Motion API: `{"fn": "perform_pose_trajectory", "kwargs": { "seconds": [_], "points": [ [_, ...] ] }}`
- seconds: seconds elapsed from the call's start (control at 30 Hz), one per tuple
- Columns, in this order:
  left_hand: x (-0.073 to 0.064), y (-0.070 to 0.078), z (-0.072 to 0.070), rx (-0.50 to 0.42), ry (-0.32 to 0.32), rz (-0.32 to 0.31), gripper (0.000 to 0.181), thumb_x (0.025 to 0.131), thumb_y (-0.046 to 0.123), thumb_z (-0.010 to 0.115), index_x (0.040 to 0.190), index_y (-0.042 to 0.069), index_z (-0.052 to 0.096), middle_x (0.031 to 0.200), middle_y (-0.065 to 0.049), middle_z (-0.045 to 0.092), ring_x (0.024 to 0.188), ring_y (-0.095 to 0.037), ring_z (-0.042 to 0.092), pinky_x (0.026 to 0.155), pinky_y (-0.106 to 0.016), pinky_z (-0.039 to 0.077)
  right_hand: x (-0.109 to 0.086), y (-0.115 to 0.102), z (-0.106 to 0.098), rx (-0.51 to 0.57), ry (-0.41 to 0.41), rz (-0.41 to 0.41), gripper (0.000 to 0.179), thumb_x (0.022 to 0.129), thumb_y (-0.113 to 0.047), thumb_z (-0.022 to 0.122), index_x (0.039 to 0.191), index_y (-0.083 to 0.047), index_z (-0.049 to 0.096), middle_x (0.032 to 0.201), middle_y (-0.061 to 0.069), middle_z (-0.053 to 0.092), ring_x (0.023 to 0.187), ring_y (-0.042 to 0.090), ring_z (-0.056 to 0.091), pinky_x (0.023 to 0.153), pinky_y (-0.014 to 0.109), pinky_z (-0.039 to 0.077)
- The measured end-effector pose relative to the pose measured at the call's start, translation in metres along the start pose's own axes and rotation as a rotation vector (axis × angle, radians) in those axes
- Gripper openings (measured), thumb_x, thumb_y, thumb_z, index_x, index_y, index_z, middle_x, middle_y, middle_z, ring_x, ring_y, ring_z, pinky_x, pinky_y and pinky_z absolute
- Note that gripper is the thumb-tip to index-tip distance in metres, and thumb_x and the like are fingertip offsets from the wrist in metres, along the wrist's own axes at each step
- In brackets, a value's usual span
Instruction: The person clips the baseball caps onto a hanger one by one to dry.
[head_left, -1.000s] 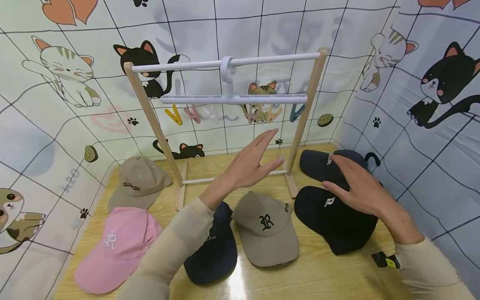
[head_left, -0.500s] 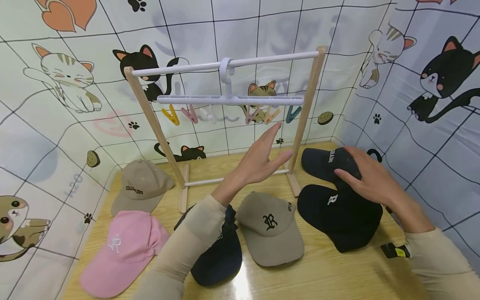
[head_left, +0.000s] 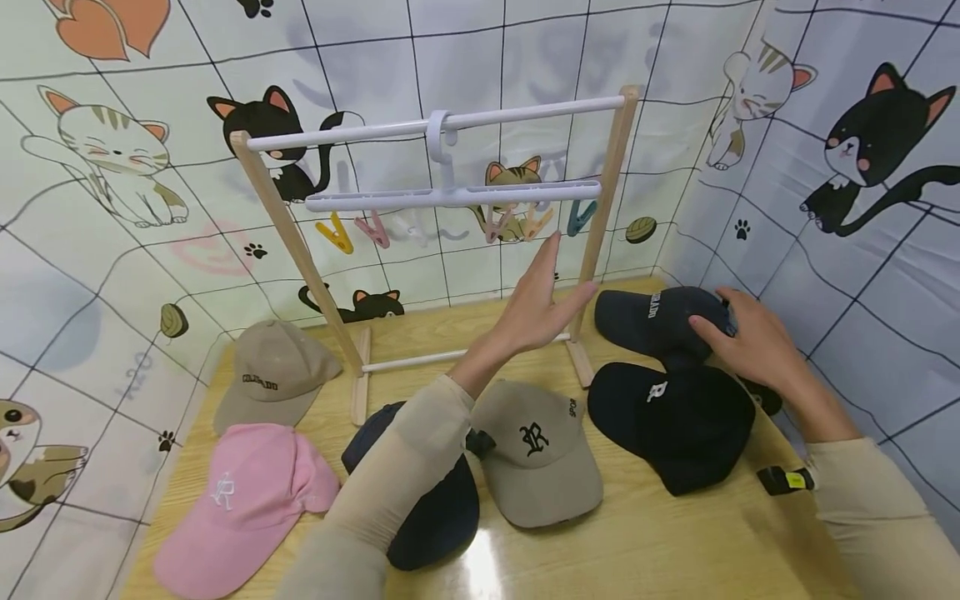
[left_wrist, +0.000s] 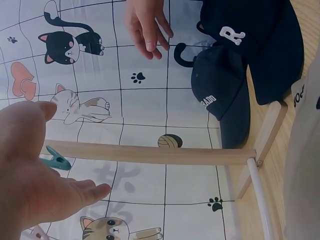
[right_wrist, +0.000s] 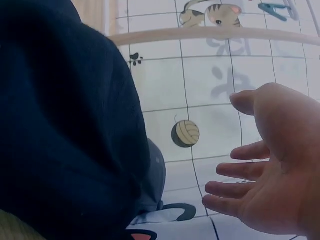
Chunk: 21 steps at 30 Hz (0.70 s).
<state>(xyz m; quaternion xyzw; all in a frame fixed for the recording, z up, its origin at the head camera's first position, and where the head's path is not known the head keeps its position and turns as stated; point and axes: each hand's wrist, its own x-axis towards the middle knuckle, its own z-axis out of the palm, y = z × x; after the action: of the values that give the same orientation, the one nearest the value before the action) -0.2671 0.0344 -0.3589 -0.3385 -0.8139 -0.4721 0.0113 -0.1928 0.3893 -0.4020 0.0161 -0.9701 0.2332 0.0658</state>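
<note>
Right hand: (head_left: pixel 757 337) fingers loosely extended, thumb set well apart; nothing gripped. Overlapped in the head view with the back of the far-right navy cap (head_left: pixel 675 321).
Right hand, by wrist views: palm and separated fingers shown bare in the right wrist view; a gap from the navy cap shown in the left wrist view, so contact is not indicated.
Left hand: (head_left: pixel 536 308) fingers straight, thumb spread wide; nothing gripped. Raised before the rack's right upright (head_left: pixel 613 167), below the hanger (head_left: pixel 457 197).
Teal clip: (head_left: pixel 580 218) hung at the hanger's right end. Seen clear above the left fingertips in the head view; partly covered by the left hand in the left wrist view.
Clip row: yellow, pink, white, pale pink, orange and teal; shown whole only in the head view.
Black cap: (head_left: pixel 690 425) set on the table (head_left: pixel 645 550) just nearer than the navy cap, white letter in front. The right wrist view's left side is filled by dark cap cloth.
Other caps: beige cap (head_left: pixel 540 467), near centre; second navy cap (head_left: pixel 438 525), partly hidden by the left sleeve (head_left: pixel 405 475); pink cap (head_left: pixel 240 500), near left; tan cap (head_left: pixel 273 375), far left. All are placed on the table.
</note>
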Motion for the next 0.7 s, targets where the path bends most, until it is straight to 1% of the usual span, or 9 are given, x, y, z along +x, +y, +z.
{"fn": "perform_pose_trajectory", "kwargs": {
  "seconds": [0.13, 0.23, 0.3, 0.37, 0.43, 0.53, 0.7],
  "points": [
    [0.003, 0.0, 0.001, 0.001, 0.008, -0.022, 0.098, 0.114, 0.05, 0.056, 0.182, 0.013, -0.003, 0.193, -0.005, 0.001, 0.18, -0.02, 0.004, 0.147, -0.047, 0.014, 0.003, 0.006, -0.002, -0.007, -0.029, 0.028, 0.088, 0.119, -0.049, 0.052, 0.17, 0.017, 0.025, 0.168, 0.05, 0.033, 0.152, 0.073, 0.034, 0.118, 0.087, 0.031],
    [0.006, -0.001, 0.003, -0.01, 0.025, -0.039, 0.099, 0.114, 0.052, 0.056, 0.183, 0.014, -0.004, 0.193, -0.002, -0.001, 0.18, -0.019, 0.002, 0.147, -0.046, 0.012, 0.004, 0.011, -0.002, -0.011, -0.055, 0.049, 0.089, 0.119, -0.05, 0.05, 0.168, 0.021, 0.026, 0.164, 0.053, 0.036, 0.146, 0.073, 0.04, 0.115, 0.086, 0.037],
    [0.008, -0.002, 0.006, -0.03, 0.039, -0.052, 0.099, 0.114, 0.053, 0.055, 0.183, 0.016, -0.005, 0.193, 0.0, -0.002, 0.18, -0.018, 0.001, 0.147, -0.047, 0.011, 0.004, 0.015, -0.003, -0.015, -0.085, 0.075, 0.092, 0.119, -0.052, 0.048, 0.167, 0.023, 0.025, 0.161, 0.055, 0.037, 0.141, 0.073, 0.044, 0.111, 0.085, 0.04],
    [0.011, -0.003, 0.008, -0.056, 0.048, -0.061, 0.098, 0.114, 0.054, 0.054, 0.183, 0.018, -0.004, 0.193, 0.001, -0.002, 0.18, -0.017, 0.001, 0.147, -0.048, 0.012, 0.005, 0.019, -0.003, -0.015, -0.129, 0.107, 0.096, 0.119, -0.056, 0.044, 0.167, 0.024, 0.02, 0.161, 0.056, 0.035, 0.14, 0.075, 0.044, 0.111, 0.086, 0.041],
    [0.013, -0.004, 0.01, -0.08, 0.048, -0.074, 0.097, 0.114, 0.055, 0.054, 0.183, 0.02, -0.005, 0.193, 0.003, -0.003, 0.18, -0.017, 0.001, 0.147, -0.049, 0.011, 0.008, 0.023, -0.002, -0.015, -0.18, 0.138, 0.1, 0.119, -0.059, 0.039, 0.168, 0.024, 0.014, 0.162, 0.058, 0.031, 0.142, 0.076, 0.041, 0.113, 0.086, 0.04],
    [0.016, -0.007, 0.012, -0.097, 0.045, -0.081, 0.096, 0.114, 0.054, 0.053, 0.183, 0.021, -0.006, 0.193, 0.004, -0.003, 0.18, -0.018, 0.001, 0.147, -0.05, 0.012, 0.012, 0.029, -0.001, 0.011, -0.251, 0.183, 0.105, 0.118, -0.063, 0.034, 0.168, 0.025, 0.005, 0.164, 0.059, 0.022, 0.147, 0.078, 0.032, 0.118, 0.087, 0.036],
    [0.019, -0.01, 0.013, -0.092, 0.063, -0.077, 0.095, 0.114, 0.056, 0.052, 0.183, 0.023, -0.003, 0.193, 0.004, 0.002, 0.18, -0.017, 0.005, 0.147, -0.049, 0.014, 0.016, 0.036, 0.003, 0.124, -0.333, 0.263, 0.112, 0.116, -0.07, 0.03, 0.169, 0.021, -0.006, 0.17, 0.057, 0.012, 0.155, 0.077, 0.022, 0.124, 0.086, 0.03]
  ]
}}
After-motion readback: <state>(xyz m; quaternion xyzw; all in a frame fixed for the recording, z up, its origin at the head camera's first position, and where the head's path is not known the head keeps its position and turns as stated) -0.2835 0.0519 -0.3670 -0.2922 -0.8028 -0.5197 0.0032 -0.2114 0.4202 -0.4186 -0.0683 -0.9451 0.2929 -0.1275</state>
